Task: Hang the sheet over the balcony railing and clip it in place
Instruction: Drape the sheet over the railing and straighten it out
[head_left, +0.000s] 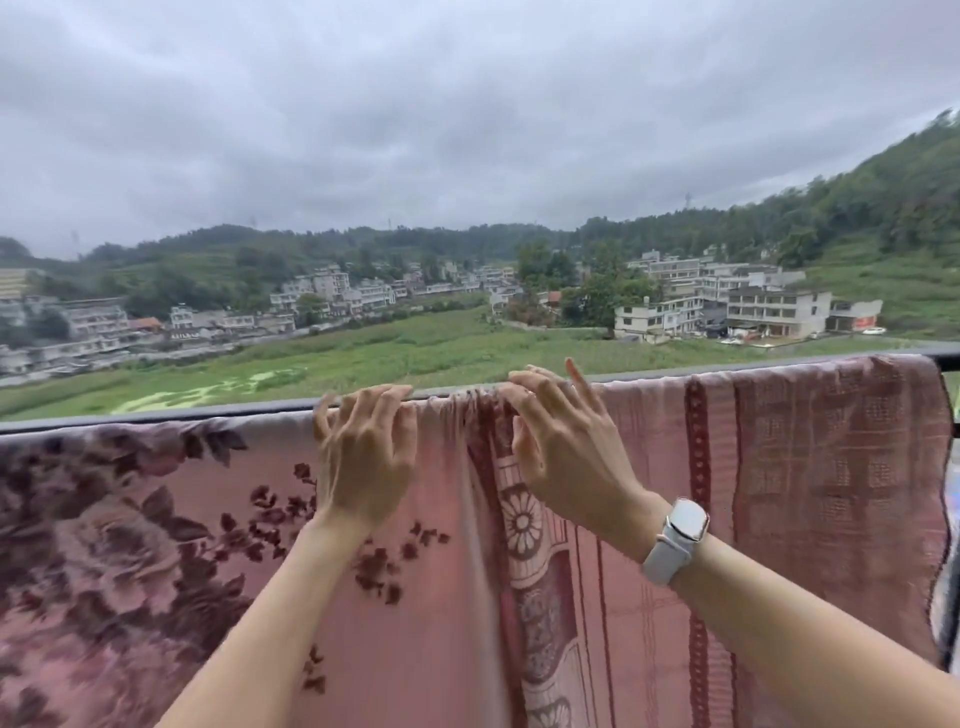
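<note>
1. The sheet (649, 519) already hangs over the balcony railing (156, 414), covering the view from 9 o'clock across to 3 o'clock. Its floral part lies toward 9 o'clock, its striped and latticed part toward 3 o'clock.
2. The main risk, as I judge it: no clip shows anywhere, so the cloth sits on the rail by its own weight alone. A gust or an uneven pull could slide it off, and the drop beyond is to the fields (415, 348) far below.
3. A second risk: the fabric is bunched into folds between my hands. Clipped like that, the clip may bite only the outer fold and let go.
4. A third risk: the edge at 3 o'clock ends close to the last bare bit of rail, so tugging toward 9 o'clock could drag that corner off.
5. My left hand (363, 457) arches over the rail, knuckles up, fingertips curled onto the top of the cloth; the grip rests there and pinches nothing that I can see.
6. My right hand (561, 447), watch (680, 535) at the wrist, sits just toward 3 o'clock of it, fingers spread and bent, tips touching the gathered fold, one finger lifted.
7. Both forearms rise from 6 o'clock and converge on the bunched spot.
</note>
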